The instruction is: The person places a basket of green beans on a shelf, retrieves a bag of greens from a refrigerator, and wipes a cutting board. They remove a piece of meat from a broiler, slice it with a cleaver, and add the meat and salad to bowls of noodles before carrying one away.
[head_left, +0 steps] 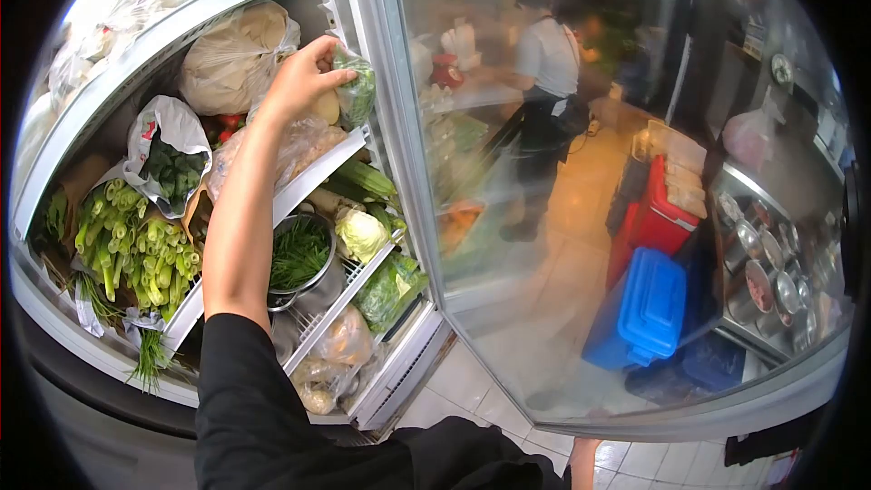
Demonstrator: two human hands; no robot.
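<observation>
My left hand (pixel 318 74) reaches into the upper shelf of an open fridge. Its thumb and fingers pinch the top of a small clear plastic bag of greens (pixel 355 91), close to the fridge's right side wall. Of my right hand (pixel 585 452), only a bit shows at the bottom edge of the glass door (pixel 544 245); its fingers are hidden. Below my left forearm stands a metal pot of green herbs (pixel 302 254). Left of the arm lie green stalks (pixel 136 245) and a white bag of dark leaves (pixel 172 163). A large tied bag (pixel 236 54) sits behind.
Lower shelves hold a pale cabbage (pixel 361 234), bagged leafy greens (pixel 390 292) and bagged produce (pixel 340 336). Through the door glass show a person in an apron (pixel 547 63), a blue lidded bin (pixel 641 304), a red box (pixel 662 213) and several metal containers (pixel 760 283).
</observation>
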